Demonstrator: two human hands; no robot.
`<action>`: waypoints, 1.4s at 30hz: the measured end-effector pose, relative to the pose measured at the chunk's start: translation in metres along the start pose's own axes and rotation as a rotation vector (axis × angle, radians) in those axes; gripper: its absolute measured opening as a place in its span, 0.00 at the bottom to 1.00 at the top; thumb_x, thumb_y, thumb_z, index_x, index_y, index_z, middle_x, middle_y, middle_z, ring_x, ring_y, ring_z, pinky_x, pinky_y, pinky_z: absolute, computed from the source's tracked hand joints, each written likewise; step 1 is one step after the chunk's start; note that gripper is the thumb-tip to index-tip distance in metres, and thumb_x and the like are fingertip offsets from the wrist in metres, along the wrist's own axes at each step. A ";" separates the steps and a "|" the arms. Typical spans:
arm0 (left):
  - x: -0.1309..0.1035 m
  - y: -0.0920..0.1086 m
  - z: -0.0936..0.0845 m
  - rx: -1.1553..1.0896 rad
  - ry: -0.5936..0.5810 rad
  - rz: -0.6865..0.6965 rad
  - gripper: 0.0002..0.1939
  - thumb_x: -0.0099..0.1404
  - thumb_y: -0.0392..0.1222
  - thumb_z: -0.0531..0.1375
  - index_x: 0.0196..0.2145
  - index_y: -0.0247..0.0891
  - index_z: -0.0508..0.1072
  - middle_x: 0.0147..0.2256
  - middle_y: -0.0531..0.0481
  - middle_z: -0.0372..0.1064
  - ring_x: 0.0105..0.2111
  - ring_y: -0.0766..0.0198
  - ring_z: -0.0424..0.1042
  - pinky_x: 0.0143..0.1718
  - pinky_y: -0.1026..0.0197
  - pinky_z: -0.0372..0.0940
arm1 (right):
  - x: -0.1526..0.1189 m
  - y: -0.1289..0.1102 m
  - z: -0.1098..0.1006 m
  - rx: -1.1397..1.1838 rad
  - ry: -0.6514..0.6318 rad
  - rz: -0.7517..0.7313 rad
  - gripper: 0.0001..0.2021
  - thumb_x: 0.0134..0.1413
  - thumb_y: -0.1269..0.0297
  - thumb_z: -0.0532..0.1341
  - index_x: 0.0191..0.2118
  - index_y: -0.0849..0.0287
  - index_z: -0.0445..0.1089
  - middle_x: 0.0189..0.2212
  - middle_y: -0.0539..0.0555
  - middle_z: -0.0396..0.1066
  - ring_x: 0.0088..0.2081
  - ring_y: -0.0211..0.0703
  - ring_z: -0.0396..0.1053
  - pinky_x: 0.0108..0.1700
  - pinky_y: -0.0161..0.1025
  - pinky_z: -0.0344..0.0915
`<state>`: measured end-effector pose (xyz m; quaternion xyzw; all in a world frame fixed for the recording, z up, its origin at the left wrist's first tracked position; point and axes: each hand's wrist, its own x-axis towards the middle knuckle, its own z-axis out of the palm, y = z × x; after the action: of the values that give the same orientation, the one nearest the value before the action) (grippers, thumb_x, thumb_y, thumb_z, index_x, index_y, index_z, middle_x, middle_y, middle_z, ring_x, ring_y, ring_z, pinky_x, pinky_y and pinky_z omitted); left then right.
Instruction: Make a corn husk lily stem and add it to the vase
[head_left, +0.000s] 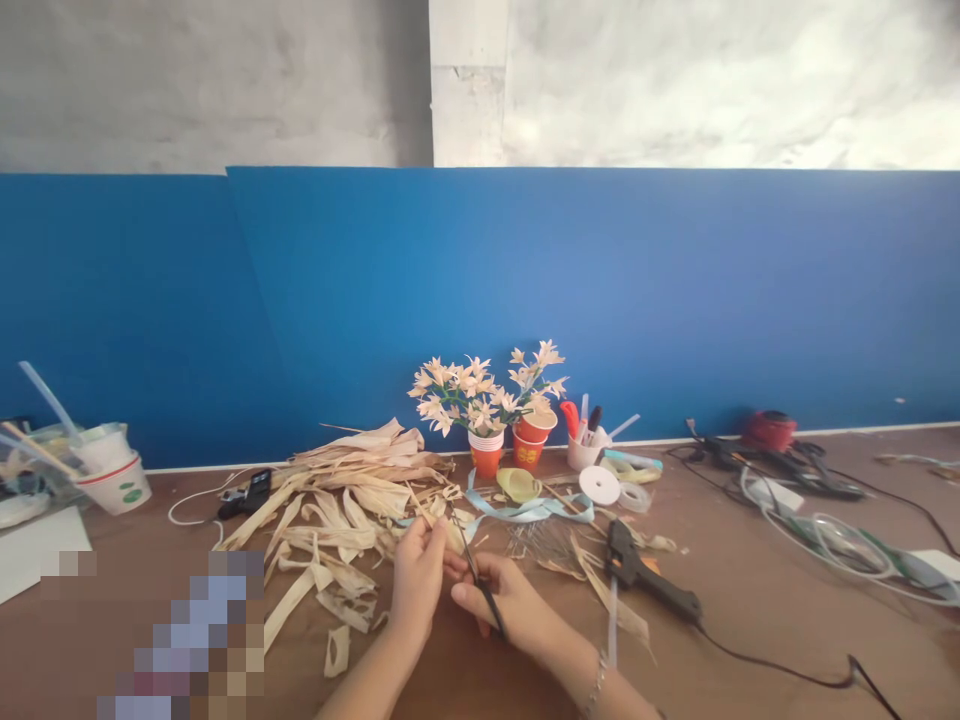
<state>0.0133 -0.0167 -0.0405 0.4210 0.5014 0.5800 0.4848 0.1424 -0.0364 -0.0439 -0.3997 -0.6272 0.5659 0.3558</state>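
Note:
My right hand (514, 602) is closed around a pair of scissors (492, 606) with black handles. Their blades point up and away, close to the fingertips of my left hand (417, 572). That hand pinches a thin piece of pale dried husk (421, 508), partly hidden by my fingers. Just left of my hands spreads a heap of dried corn husks (352, 505), with a cut scrap (337, 650) lying in front of it. Behind my hands, husk flowers on green stems (465, 385) stand in red paper cups (486, 455).
To the right lies a black glue gun (649, 575) with its cord. Behind are pale blue ribbon (532, 510), a white spool (599, 486) and a pen cup (589, 450). A white cup (116, 485) stands far left, cables (840, 555) far right. A blue panel (637, 290) backs the table.

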 end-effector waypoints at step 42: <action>0.002 0.011 -0.006 0.005 -0.024 -0.066 0.33 0.56 0.58 0.57 0.53 0.34 0.66 0.12 0.57 0.63 0.13 0.66 0.66 0.14 0.68 0.60 | -0.002 -0.006 -0.010 -0.073 -0.028 0.089 0.24 0.38 0.40 0.63 0.23 0.58 0.59 0.10 0.41 0.54 0.11 0.29 0.51 0.13 0.28 0.43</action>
<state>0.0059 -0.0156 -0.0304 0.4123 0.5105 0.5575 0.5084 0.1515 -0.0340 -0.0368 -0.4319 -0.6338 0.5637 0.3066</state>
